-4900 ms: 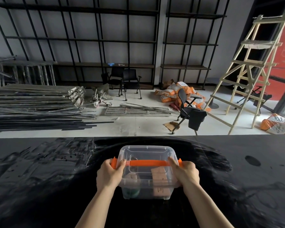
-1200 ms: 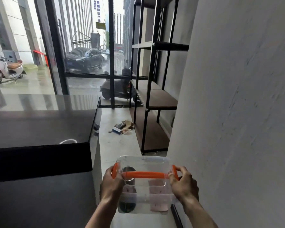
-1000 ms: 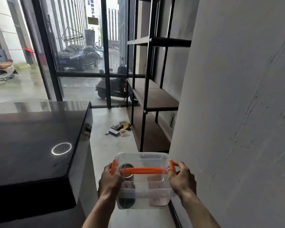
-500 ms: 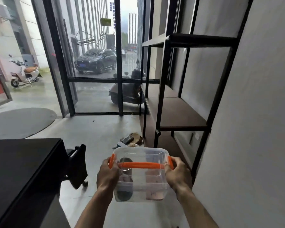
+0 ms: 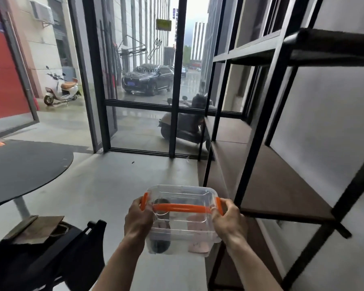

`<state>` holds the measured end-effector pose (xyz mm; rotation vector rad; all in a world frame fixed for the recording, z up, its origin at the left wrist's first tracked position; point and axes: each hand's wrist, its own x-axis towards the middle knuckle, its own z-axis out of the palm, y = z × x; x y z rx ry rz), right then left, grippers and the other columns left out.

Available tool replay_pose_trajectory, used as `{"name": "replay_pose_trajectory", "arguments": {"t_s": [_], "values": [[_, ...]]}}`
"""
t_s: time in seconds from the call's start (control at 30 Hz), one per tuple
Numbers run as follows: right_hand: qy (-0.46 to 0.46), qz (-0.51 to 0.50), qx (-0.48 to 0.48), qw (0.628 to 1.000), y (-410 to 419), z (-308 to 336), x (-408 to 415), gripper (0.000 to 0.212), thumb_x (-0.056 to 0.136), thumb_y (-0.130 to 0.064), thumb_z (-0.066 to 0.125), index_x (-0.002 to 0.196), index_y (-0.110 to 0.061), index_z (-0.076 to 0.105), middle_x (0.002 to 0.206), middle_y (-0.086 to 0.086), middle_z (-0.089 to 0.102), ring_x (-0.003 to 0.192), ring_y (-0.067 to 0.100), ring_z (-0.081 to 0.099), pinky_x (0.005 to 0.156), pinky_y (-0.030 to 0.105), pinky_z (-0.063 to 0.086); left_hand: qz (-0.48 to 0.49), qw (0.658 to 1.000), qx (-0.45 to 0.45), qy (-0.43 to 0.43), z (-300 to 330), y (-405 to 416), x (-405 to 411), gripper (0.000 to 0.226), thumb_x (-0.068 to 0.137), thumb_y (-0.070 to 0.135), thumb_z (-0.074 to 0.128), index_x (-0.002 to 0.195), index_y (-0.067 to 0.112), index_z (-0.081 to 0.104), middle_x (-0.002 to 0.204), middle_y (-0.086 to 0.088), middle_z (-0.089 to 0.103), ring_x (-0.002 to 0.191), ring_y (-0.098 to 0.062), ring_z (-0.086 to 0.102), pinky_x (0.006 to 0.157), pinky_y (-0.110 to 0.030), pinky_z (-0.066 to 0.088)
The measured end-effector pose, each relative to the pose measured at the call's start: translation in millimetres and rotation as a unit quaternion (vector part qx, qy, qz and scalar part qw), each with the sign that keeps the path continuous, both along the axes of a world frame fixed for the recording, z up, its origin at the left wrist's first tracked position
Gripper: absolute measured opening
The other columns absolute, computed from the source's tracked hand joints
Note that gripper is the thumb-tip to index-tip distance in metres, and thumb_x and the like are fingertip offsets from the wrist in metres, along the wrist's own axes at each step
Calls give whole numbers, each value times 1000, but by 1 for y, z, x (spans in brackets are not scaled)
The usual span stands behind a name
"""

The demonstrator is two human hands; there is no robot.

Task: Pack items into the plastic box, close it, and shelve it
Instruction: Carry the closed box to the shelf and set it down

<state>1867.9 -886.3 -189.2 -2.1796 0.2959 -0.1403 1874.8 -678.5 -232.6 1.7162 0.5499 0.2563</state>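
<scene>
I carry a clear plastic box (image 5: 181, 227) in front of me, lid on, with an orange handle across the top and orange clips at both ends. My left hand (image 5: 138, 221) grips its left end and my right hand (image 5: 229, 222) grips its right end. Through the walls I see a dark round item at the left and a pinkish item at the right. A black metal shelf unit (image 5: 259, 143) with brown boards stands just to the right of the box; its middle board (image 5: 282, 185) is bare.
A round black table (image 5: 19, 169) is at the left. A black chair (image 5: 51, 259) sits at lower left. Glass doors and a black window frame (image 5: 174, 106) lie ahead, with scooters and a car outside. Grey floor (image 5: 114, 185) stretches in front.
I have walked forward with the box held the same way. The shelf unit is now closer on the right, and the black counter has left the view.
</scene>
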Motion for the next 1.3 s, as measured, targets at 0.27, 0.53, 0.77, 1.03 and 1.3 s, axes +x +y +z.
{"name": "replay_pose_trajectory", "arguments": {"t_s": [0.27,0.53,0.77,1.03,1.3], "values": [[4,3,15,1000,58,17,220,40,97,-35,60,133,-18,59,117,7,73,91,21,64,85,33,53,3,1000,16,16,5,58,224,58,89,70,42,127,29,57,117,-5,69,104,-33,65,94,-55,53],[11,-31,18,999,72,-6,413,39,92,-38,63,128,-22,64,115,7,75,104,31,70,90,42,57,-15,999,29,21,0,71,420,49,98,50,47,137,21,51,127,-9,64,111,-34,61,98,-56,51],[-2,-55,39,998,48,-15,599,37,92,-41,62,125,-26,64,111,3,75,98,28,71,87,42,58,-25,999,42,12,3,46,608,45,101,46,44,135,18,53,124,-11,65,108,-33,61,97,-56,51],[-16,-118,46,992,-19,3,748,33,92,-35,64,124,-24,66,107,3,76,95,27,70,83,36,57,-91,994,57,-22,28,-19,786,46,100,44,47,136,17,55,122,-10,65,102,-27,60,90,-43,51],[-30,-306,41,951,-141,-21,796,29,91,-36,67,115,-19,67,102,5,75,91,27,71,83,47,59,-283,958,44,-13,14,-166,902,30,97,43,53,120,26,61,99,3,67,89,-16,62,83,-41,52]]}}
